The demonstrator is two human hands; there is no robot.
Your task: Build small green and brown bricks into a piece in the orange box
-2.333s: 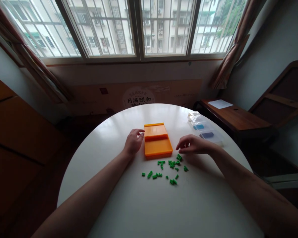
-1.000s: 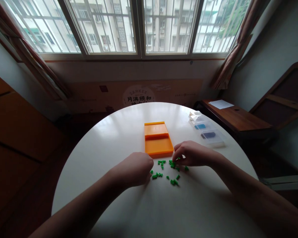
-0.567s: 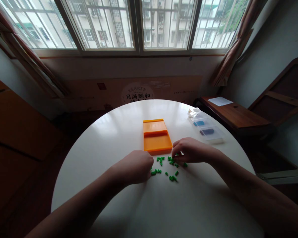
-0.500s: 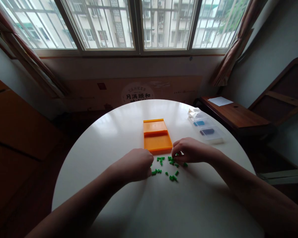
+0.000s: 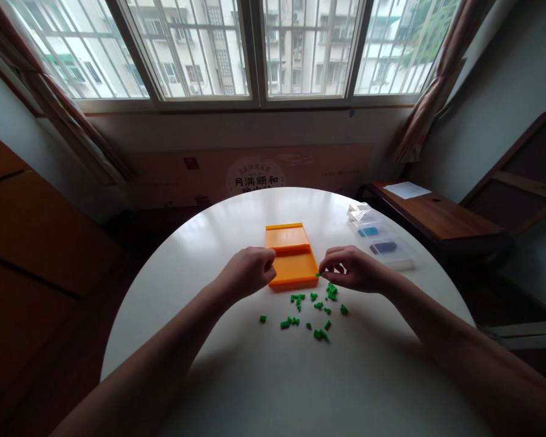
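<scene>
**A:** What has just changed?

**B:** Both hands have come up off the scatter of green pieces [image 5: 316, 306] and now sit at the near edge of the orange tray [image 5: 291, 258]. Half a second ago they were both down among the pieces, fingers curled over them.

**A:** What is the right hand [image 5: 352, 270] doing?

**B:** It pinches a small green piece [image 5: 318, 274] between thumb and forefinger, right at the tray's near right corner. The other fingers are loosely curled.

**A:** And the left hand [image 5: 248, 273]?

**B:** Its fingertips are pressed together in a narrow pinch just beside the tray's left edge. Whether it holds a piece, I cannot tell; nothing green shows between the fingers.

**A:** So what does that mean for the work?

**B:** My judgement is that pieces are being carried from the bench [image 5: 236, 376] to the tray one or two at a time. The tray's lower compartment looks bare so far, and most pieces lie on the bench just in front of it.

**A:** Anything else different from the earlier pictures?

**B:** One green piece [image 5: 262, 318] lies apart at the left of the scatter, uncovered now that the left hand has lifted. The clear boxes [image 5: 382, 246] at the right have not moved.
</scene>
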